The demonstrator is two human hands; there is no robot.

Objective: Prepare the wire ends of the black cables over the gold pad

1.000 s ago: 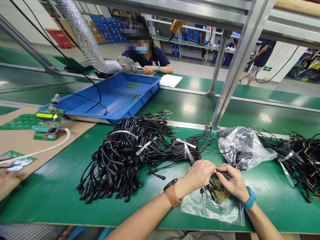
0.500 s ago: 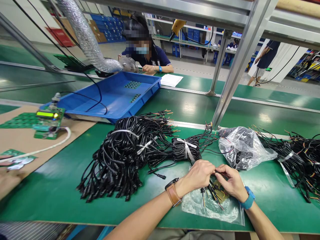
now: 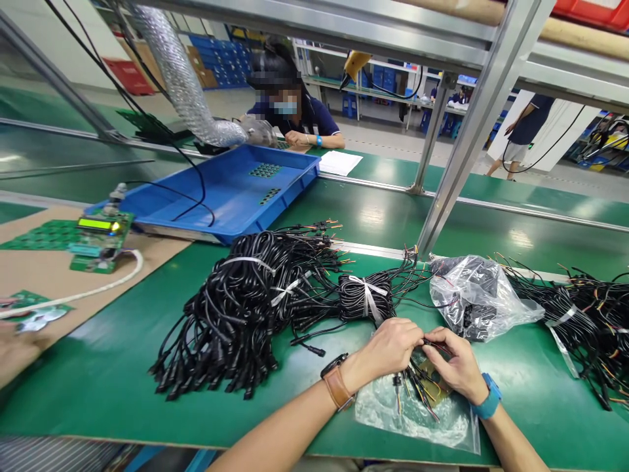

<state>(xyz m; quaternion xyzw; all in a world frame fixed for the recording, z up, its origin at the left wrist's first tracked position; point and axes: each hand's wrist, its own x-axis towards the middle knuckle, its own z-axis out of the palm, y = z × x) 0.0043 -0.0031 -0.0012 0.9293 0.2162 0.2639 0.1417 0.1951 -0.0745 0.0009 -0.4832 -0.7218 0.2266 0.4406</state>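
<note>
My left hand (image 3: 393, 347), a brown-strapped watch on its wrist, is closed in a pinch on a thin black cable. Fingertip to fingertip with it, my right hand (image 3: 457, 367) pinches the same cable's wire end; a blue band circles that wrist. The fingers hide most of the held part. Below them, several black cable ends with bare-tipped coloured wires (image 3: 426, 393) hang over a clear plastic bag (image 3: 378, 416) and a small yellowish-brown piece (image 3: 439, 390). Just beyond my left hand lies a tied coil of black cable (image 3: 366, 298).
A large heap of black cables (image 3: 230, 295) lies left, more bundles (image 3: 590, 314) right, with a filled clear bag (image 3: 472, 295) between. A blue tray (image 3: 230, 190), a circuit board with lit display (image 3: 101, 236) and another person's hand (image 3: 17, 354) are leftward. A masked person (image 3: 299, 118) sits opposite.
The view has shifted slightly. Both my hands stay together at the same spot, with the pinch on the cable hardly altered. The person opposite has leaned down a little.
</note>
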